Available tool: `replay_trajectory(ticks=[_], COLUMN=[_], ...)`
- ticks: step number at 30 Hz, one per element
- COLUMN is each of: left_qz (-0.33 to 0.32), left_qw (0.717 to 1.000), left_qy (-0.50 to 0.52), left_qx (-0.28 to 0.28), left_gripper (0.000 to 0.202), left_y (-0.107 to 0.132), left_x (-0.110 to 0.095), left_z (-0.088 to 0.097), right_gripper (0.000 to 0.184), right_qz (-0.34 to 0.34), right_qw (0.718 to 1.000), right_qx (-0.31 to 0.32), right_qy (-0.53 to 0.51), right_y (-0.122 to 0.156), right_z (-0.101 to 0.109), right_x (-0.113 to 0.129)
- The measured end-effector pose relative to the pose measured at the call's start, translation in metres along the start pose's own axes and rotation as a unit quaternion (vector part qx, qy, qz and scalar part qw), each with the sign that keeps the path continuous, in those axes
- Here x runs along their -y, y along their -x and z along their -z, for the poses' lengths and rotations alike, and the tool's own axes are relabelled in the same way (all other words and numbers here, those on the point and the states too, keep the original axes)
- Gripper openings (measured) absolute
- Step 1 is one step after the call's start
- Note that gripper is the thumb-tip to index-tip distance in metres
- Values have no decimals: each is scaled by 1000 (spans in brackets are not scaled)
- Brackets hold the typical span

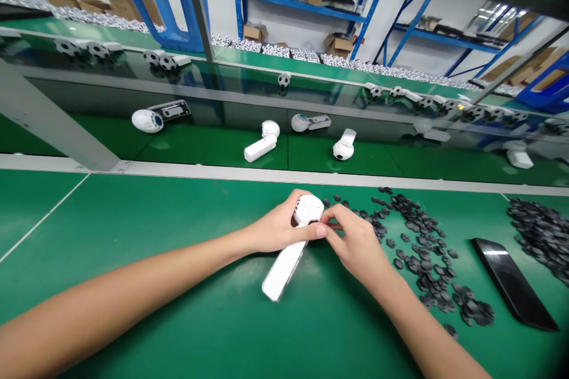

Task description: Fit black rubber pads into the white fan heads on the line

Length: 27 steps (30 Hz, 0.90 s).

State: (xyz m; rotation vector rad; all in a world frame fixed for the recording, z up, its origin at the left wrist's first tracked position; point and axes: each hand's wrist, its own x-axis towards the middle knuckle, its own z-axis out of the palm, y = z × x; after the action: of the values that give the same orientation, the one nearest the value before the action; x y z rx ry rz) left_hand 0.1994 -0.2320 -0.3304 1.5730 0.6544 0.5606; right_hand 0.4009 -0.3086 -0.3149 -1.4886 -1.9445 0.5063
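Observation:
My left hand (278,228) is wrapped round the round head of a white handheld fan (284,263), whose handle points down toward me over the green table. My right hand (355,243) pinches at the side of the fan's head, fingertips pressed together against it; a small dark piece may sit between them, but I cannot make it out. A scatter of small black pieces (422,249) lies just right of my right hand.
A black phone (511,281) lies at the right, with another heap of black pieces (540,234) beyond it. Several white fans (260,145) rest on the green conveyor (200,148) behind a grey rail (311,176). Football-patterned fans (160,59) line the far belt. Blue shelving stands behind.

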Motion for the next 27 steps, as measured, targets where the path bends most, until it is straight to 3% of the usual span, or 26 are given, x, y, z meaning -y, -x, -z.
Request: replay_trajectory(ticks=[7, 11, 16, 19, 22, 25, 27], left_qz=[42, 73, 79, 74, 56, 27, -2], left_qw=[990, 981, 975, 971, 966, 963, 960], left_qy=[126, 173, 202, 217, 238, 255, 267], left_qx=[-51, -55, -49, -67, -85, -83, -80], left_gripper=[54, 52, 53, 53, 44, 41, 42], left_y=[0, 4, 5, 2, 0, 1, 6], left_x=[-2, -8, -5, 0, -1, -10, -18], left_z=[6, 6, 3, 2, 0, -4, -7], right_gripper=[27, 23, 22, 20, 17, 18, 22], right_qz=[-49, -34, 25, 24, -82, -185, -201], right_qw=[996, 991, 986, 994, 996, 960, 928], right_qx=[-39, 23, 56, 37, 4, 2, 5], right_qy=[63, 127, 154, 97, -30, -211, -312], right_y=[-5, -7, -11, -12, -12, -7, -1], right_z=[36, 32, 17, 12, 12, 19, 25], right_x=[-35, -50, -48, -46, -37, -16, 4])
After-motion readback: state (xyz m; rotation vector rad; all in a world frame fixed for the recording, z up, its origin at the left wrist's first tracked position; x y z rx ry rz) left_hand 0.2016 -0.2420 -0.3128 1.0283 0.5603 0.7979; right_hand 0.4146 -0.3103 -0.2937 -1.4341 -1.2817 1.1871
